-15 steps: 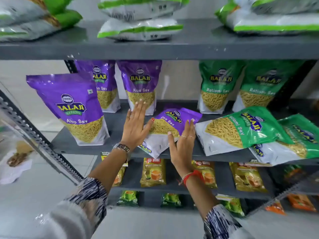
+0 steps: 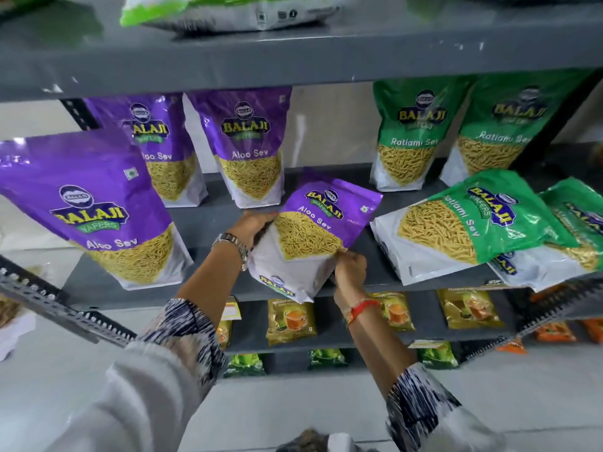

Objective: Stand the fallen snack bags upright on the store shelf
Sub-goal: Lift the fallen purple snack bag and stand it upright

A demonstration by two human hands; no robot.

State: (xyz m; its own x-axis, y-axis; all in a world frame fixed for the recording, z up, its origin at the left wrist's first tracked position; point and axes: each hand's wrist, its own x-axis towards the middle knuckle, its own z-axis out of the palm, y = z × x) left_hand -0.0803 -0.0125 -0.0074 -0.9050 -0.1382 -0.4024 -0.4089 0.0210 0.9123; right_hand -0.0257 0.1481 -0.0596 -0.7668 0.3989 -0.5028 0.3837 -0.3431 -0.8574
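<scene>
A purple Aloo Sev bag (image 2: pixel 313 230) is tilted in the middle of the grey shelf (image 2: pixel 208 220), its bottom hanging over the front edge. My left hand (image 2: pixel 253 223) grips its left side and my right hand (image 2: pixel 350 267) pinches its lower right corner. Two green Ratlami Sev bags lie fallen to the right, one (image 2: pixel 463 220) in front and another (image 2: pixel 574 230) partly under it. Three purple bags stand upright: a near one (image 2: pixel 91 210) at front left and two (image 2: pixel 163 148) (image 2: pixel 251 148) at the back.
Two green bags (image 2: pixel 408 135) (image 2: pixel 499 132) stand upright at the back right. An upper shelf (image 2: pixel 293 57) with flat-lying bags overhangs close above. Lower shelves hold small yellow and green packets (image 2: pixel 290 321). A slotted metal upright (image 2: pixel 65 308) juts out at left.
Both hands lay flat on the fallen purple bag before. Now they grip its sides, and its bottom end has come forward and up off the shelf. The camera moved closer.
</scene>
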